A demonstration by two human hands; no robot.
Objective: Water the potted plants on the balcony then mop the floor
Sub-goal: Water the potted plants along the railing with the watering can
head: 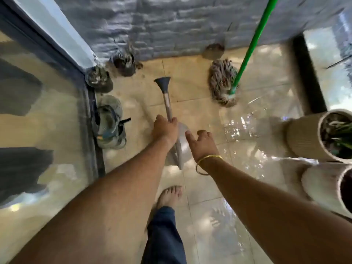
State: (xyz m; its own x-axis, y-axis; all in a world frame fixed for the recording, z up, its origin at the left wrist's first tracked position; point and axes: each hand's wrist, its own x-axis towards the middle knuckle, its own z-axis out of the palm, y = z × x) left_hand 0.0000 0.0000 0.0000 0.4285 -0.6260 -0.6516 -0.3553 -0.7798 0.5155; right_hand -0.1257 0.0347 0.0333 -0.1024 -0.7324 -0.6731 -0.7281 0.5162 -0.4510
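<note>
My left hand (165, 128) grips the long spout of a grey watering can (182, 147), whose dark rose head (162, 83) points toward the far wall. My right hand (202, 144), with a gold bangle on the wrist, hovers just right of the can, fingers apart and holding nothing. A mop with a green handle (253, 42) leans against the stone wall, its stringy head (222, 81) resting on the tiled floor. Two small dark pots (99, 79) (124, 62) stand in the far left corner. Two pale ribbed planters (304, 136) (322, 183) stand at the right.
The tiled floor (247, 134) is wet and shiny toward the right. Sandals (109, 124) lie by the glass sliding door (38, 111) on the left. My bare foot (169, 195) stands below the can. A dark-framed glass railing (308, 77) closes the far right.
</note>
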